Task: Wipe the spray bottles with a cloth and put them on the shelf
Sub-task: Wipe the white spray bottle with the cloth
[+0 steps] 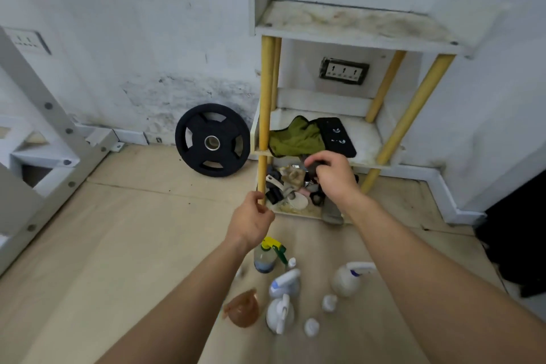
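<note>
Five spray bottles stand on the floor [147, 245] in front of me, short of the shelf [354, 23]. Closest to the shelf is the clear bottle [266, 258], upright, with a yellow and green trigger and dark liquid at its bottom. Nearer me the blue-labelled white bottle [285, 282] and the plain white bottle [279, 315] stand just beside each other. The amber bottle [242, 309] is to their left, and the round white bottle [347, 279] with blue on its trigger stands apart to the right. The shelf is white with yellow posts, set against the wall, its top board stained. The green cloth [295, 139] lies crumpled on the left of the middle board.
</note>
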The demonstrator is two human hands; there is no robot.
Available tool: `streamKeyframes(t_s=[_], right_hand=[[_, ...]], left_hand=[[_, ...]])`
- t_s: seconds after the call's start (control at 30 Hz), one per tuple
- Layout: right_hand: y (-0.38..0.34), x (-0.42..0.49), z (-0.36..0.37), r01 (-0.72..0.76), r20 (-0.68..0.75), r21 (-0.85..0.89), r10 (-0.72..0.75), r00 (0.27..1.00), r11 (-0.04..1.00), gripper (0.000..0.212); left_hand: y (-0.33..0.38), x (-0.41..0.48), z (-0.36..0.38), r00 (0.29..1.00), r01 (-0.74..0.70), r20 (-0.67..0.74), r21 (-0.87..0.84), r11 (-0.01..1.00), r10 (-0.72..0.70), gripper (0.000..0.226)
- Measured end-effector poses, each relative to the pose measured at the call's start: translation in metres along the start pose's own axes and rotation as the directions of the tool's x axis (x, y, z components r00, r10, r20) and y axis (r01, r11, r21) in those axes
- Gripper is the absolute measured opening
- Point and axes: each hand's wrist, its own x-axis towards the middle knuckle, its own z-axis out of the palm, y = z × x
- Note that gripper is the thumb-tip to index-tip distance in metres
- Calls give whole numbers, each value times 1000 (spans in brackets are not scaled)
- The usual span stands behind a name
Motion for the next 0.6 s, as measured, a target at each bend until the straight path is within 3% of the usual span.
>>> streamKeyframes(t_s=[0.13, 0.23, 0.3, 0.4, 0.47, 0.6], right_hand=[[-3, -65, -24, -68, 2, 403, 73, 997, 913, 45], [-3, -99, -38, -114, 87, 652, 76, 993, 750, 44], [-3, -117, -43, -146, 139, 732, 64, 988, 666, 44], [-6, -134, -51, -160, 154, 827, 57, 986, 539, 43], [-9, -139, -60, -127, 98, 844, 83, 992, 520, 44], [3, -145, -74, -100, -92, 676, 219, 971, 730, 47]], left_hand=[[8, -34, 21, 989, -137, 38, -72, 988, 140, 109], [18, -42, 46, 979, -193, 27, -184, 964, 201, 126], [34, -52, 54, 978, -192, 46, -178, 965, 204, 107], [65, -62, 54, 966, -257, -40, -141, 956, 254, 23], [81, -62, 44, 958, -285, -91, -185, 940, 272, 18], [112, -68, 11, 947, -311, -62, -416, 854, 315, 28]])
